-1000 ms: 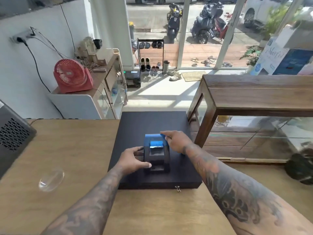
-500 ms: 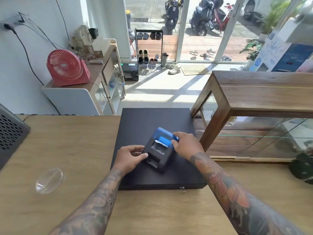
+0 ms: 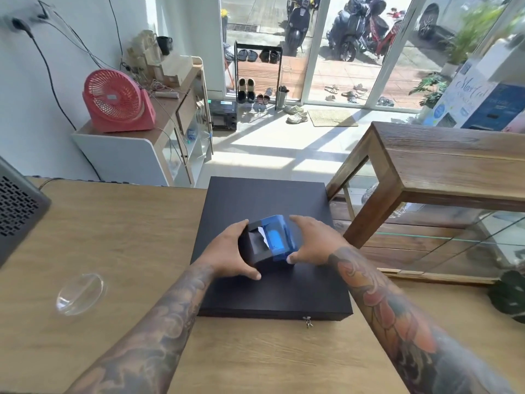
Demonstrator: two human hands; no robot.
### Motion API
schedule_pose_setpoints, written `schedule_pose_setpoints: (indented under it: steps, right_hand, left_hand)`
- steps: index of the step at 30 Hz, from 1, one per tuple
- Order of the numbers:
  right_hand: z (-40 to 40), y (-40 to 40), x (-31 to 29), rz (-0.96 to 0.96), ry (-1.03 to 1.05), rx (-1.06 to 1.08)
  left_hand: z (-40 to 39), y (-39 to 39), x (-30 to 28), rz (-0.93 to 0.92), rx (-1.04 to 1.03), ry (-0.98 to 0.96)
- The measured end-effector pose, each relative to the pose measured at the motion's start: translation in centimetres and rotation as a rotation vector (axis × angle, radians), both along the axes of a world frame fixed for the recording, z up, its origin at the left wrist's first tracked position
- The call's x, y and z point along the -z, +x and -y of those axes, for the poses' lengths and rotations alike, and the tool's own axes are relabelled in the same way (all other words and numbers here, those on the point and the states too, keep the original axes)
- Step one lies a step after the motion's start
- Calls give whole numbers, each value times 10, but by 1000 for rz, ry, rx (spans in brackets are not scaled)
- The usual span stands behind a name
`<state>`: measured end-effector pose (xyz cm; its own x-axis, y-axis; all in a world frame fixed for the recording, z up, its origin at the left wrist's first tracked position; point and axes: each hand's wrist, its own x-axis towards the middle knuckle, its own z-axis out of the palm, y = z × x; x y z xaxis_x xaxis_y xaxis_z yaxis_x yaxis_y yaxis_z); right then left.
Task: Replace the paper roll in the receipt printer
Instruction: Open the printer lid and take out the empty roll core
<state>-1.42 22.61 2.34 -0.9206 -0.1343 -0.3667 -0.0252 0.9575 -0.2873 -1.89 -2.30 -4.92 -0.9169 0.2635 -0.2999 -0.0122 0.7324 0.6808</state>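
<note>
A small black receipt printer (image 3: 264, 245) with a blue lid stands on a flat black cash drawer (image 3: 267, 291) on the wooden counter. It is turned sideways, its black front toward the left, and a torn scrap of white paper (image 3: 262, 236) sticks out of its slot. My left hand (image 3: 227, 254) grips the printer's black front end. My right hand (image 3: 314, 245) holds the blue lid end, thumb at the lower corner, fingers over the far side. No spare paper roll shows in view.
A clear glass dish (image 3: 79, 292) lies on the wooden counter (image 3: 113, 237) to the left. A grey perforated device (image 3: 17, 211) stands at the far left edge. A wooden glass-sided display case (image 3: 443, 177) rises to the right. A key (image 3: 307, 322) hangs from the drawer's front.
Both hands have rotated the printer further on the drawer, so its front now faces left. My left hand shifted from its side to wrap the front end.
</note>
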Motion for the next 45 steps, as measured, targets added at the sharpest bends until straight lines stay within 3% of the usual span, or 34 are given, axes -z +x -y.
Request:
schedule_pose_setpoints:
  steps: [3,12,20,35,42,45]
  right_hand:
    - [4,-13,0,39,-35,-175]
    - [29,-28,12,13,124,-299]
    - [11,-34,21,-32,-43,-325]
    - [-6,-40,35,-89,-203,-326]
    - [-42,-28,37,-58,-530,-166]
    - [-41,-21,41,-108,-525,-90]
  left_hand:
    - [-2,0,7,-26,-13,-6]
    - [4,-5,6,-3,24,18]
    - [6,-1,12,-7,-18,31]
    - [7,-1,14,-18,-26,45]
    - [-1,1,12,-33,-79,64]
    - [-7,4,10,-67,-118,55]
